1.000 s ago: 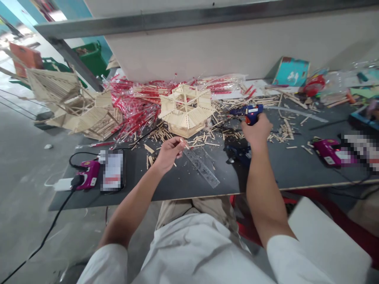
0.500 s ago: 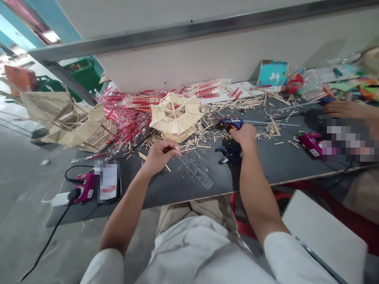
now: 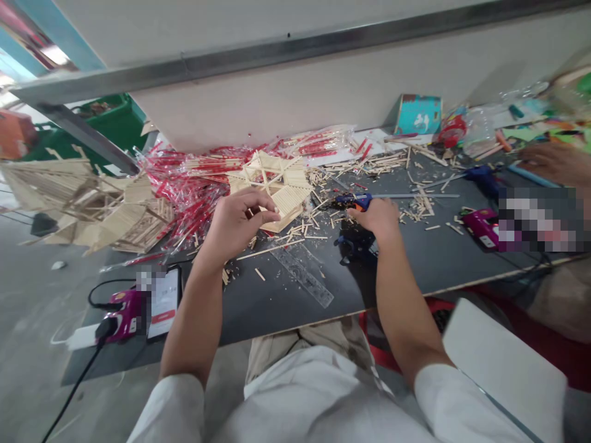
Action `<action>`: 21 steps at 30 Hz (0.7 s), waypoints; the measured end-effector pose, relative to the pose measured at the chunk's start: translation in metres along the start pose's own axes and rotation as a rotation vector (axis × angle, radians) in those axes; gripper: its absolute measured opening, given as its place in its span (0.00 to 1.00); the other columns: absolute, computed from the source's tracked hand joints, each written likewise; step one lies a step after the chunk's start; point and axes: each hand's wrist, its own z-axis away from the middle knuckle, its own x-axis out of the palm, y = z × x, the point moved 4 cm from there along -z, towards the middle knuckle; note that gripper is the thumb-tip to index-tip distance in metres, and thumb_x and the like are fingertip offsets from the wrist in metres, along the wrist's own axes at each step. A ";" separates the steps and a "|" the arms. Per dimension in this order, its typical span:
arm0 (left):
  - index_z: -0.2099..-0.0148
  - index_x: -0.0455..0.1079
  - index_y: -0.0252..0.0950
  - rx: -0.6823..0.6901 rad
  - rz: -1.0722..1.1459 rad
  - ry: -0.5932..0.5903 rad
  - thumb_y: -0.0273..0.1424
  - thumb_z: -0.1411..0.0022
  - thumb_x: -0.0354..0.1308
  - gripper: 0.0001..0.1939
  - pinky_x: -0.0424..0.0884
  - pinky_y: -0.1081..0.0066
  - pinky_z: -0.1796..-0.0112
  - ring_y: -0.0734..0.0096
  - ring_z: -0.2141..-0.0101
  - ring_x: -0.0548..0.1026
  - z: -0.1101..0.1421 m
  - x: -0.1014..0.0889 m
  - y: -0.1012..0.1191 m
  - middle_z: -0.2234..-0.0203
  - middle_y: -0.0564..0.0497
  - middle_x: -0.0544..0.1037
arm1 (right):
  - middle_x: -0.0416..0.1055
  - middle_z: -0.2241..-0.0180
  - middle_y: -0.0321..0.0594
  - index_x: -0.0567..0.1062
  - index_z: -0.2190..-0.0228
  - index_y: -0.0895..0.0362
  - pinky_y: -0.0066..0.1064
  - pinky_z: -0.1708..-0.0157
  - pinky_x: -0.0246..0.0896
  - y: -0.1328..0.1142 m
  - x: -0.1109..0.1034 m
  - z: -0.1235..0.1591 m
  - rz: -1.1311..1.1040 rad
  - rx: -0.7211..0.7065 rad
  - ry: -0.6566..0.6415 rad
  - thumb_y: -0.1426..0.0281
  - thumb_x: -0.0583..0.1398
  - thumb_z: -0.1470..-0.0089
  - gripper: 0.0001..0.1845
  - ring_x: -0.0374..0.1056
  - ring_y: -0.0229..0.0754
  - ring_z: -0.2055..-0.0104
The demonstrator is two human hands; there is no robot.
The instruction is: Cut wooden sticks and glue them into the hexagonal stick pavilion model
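My right hand (image 3: 378, 218) is wrapped round a blue glue gun (image 3: 353, 200) with an orange trigger, its nozzle pointing left. A long pale glue stick (image 3: 420, 196) runs out of its back. My left hand (image 3: 237, 224) is at the front left of a roof-like model of wooden sticks (image 3: 289, 200), hiding part of it. Its thumb and fingers come together at the model's near edge; anything between them is too small to make out. Below lie a thin wooden stick (image 3: 265, 250) and a clear ruler (image 3: 305, 277). A dark blue tool (image 3: 357, 247) lies near my right wrist.
A second stick model (image 3: 111, 215) stands at the left, beside red-and-clear plastic packets (image 3: 180, 191). Stick offcuts (image 3: 369, 163) litter the back. Purple power blocks (image 3: 127, 314) and a phone (image 3: 164, 304) sit on the table (image 3: 258, 314). At right, another person's hand (image 3: 554, 163) holds a light-blue rod.
My left hand has moved up and left, onto the model's near side. A thin stick now lies on the table in front. The other person's hand has left a blue glue gun on the table.
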 end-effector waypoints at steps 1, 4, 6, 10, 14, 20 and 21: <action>0.67 0.81 0.39 0.017 -0.004 0.015 0.31 0.41 0.72 0.03 0.68 0.70 0.67 0.69 0.65 0.78 -0.004 -0.002 0.002 0.65 0.50 0.83 | 0.74 0.53 0.71 0.81 0.59 0.69 0.67 0.45 0.64 -0.003 -0.009 -0.001 0.021 0.042 0.020 0.52 0.72 0.52 0.32 0.69 0.74 0.44; 0.67 0.82 0.40 0.048 0.005 0.056 0.31 0.41 0.73 0.04 0.68 0.70 0.68 0.69 0.65 0.78 -0.012 -0.005 0.003 0.65 0.50 0.83 | 0.77 0.62 0.55 0.81 0.67 0.58 0.65 0.45 0.65 -0.029 -0.041 -0.004 -0.108 -0.035 0.056 0.51 0.71 0.49 0.22 0.71 0.67 0.47; 0.67 0.82 0.40 0.071 0.003 0.075 0.31 0.41 0.73 0.04 0.69 0.70 0.68 0.69 0.65 0.78 -0.014 -0.003 0.000 0.65 0.50 0.84 | 0.77 0.68 0.46 0.79 0.71 0.54 0.58 0.50 0.70 -0.057 -0.061 -0.004 -0.355 -0.145 0.035 0.54 0.69 0.46 0.16 0.73 0.57 0.57; 0.66 0.83 0.41 0.143 -0.001 0.003 0.29 0.39 0.71 0.02 0.73 0.68 0.62 0.66 0.61 0.81 -0.016 0.004 -0.006 0.63 0.49 0.84 | 0.81 0.63 0.41 0.77 0.67 0.54 0.42 0.60 0.71 -0.126 -0.090 0.008 -0.751 -0.448 -0.215 0.59 0.70 0.45 0.13 0.73 0.44 0.64; 0.66 0.84 0.42 0.154 0.027 0.041 0.29 0.39 0.72 0.03 0.73 0.69 0.63 0.67 0.63 0.80 -0.018 -0.006 -0.012 0.63 0.49 0.84 | 0.81 0.61 0.39 0.81 0.63 0.54 0.39 0.59 0.67 -0.183 -0.102 0.031 -0.694 -0.785 -0.418 0.62 0.70 0.43 0.09 0.72 0.42 0.63; 0.65 0.85 0.44 0.146 0.091 0.086 0.30 0.42 0.75 0.04 0.70 0.69 0.65 0.69 0.64 0.77 -0.020 -0.012 -0.025 0.60 0.50 0.83 | 0.79 0.64 0.39 0.80 0.64 0.55 0.38 0.58 0.65 -0.212 -0.094 0.034 -0.854 -0.825 -0.481 0.58 0.73 0.46 0.15 0.72 0.42 0.62; 0.65 0.85 0.45 0.132 0.088 0.080 0.30 0.43 0.76 0.04 0.70 0.69 0.65 0.69 0.64 0.76 -0.021 -0.012 -0.028 0.59 0.50 0.83 | 0.79 0.64 0.39 0.80 0.65 0.55 0.39 0.58 0.65 -0.212 -0.091 0.032 -0.849 -0.818 -0.474 0.57 0.73 0.46 0.16 0.72 0.42 0.62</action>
